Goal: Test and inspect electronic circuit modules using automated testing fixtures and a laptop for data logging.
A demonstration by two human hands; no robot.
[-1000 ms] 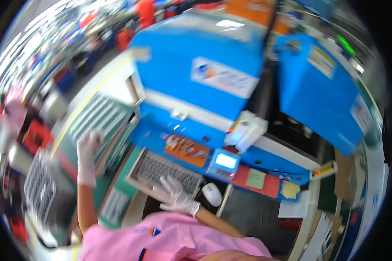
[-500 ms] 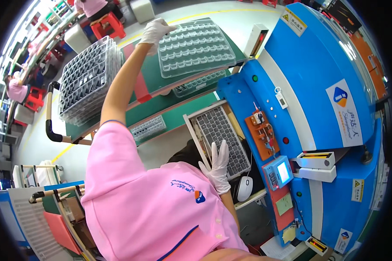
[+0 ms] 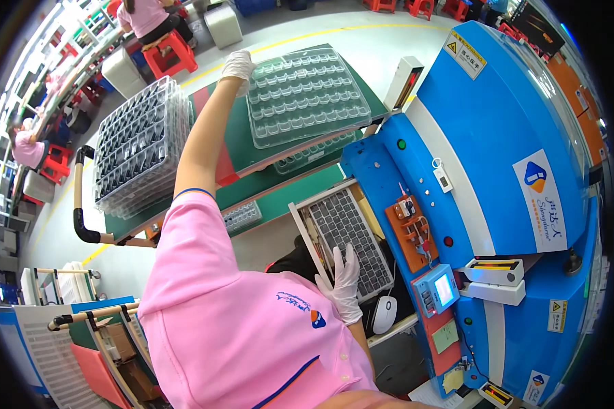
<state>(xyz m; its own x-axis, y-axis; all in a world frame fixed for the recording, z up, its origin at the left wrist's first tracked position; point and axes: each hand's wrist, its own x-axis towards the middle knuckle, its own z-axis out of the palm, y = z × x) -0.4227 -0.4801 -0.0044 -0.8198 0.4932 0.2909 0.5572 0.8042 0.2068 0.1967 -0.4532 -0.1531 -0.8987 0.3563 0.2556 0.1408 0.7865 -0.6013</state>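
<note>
My left hand [image 3: 238, 71], in a white glove, is stretched out to the far left corner of a clear plastic tray [image 3: 307, 99] with rows of moulded pockets. Its fingers are curled in beside the tray's rim; whether they grip it is hidden. The tray lies on a green-topped cart [image 3: 235, 140]. Lower down, my gloved right hand [image 3: 344, 286] rests with fingers spread at the near-left edge of a dark keyboard [image 3: 351, 235], holding nothing. A white mouse [image 3: 385, 313] is just right of that hand.
A stack of clear trays with dark parts [image 3: 140, 143] stands on the cart's left. Along the right runs a large blue machine [image 3: 484, 136] with a small lit screen box [image 3: 438, 286]. More trays [image 3: 314, 153] sit on a lower shelf. Co-workers in pink [image 3: 147, 17] sit far left.
My left hand has drawn back leftward from over the tray's far left corner, and its fingers are more curled. The whole view has shifted slightly. My right hand stays by the keyboard.
</note>
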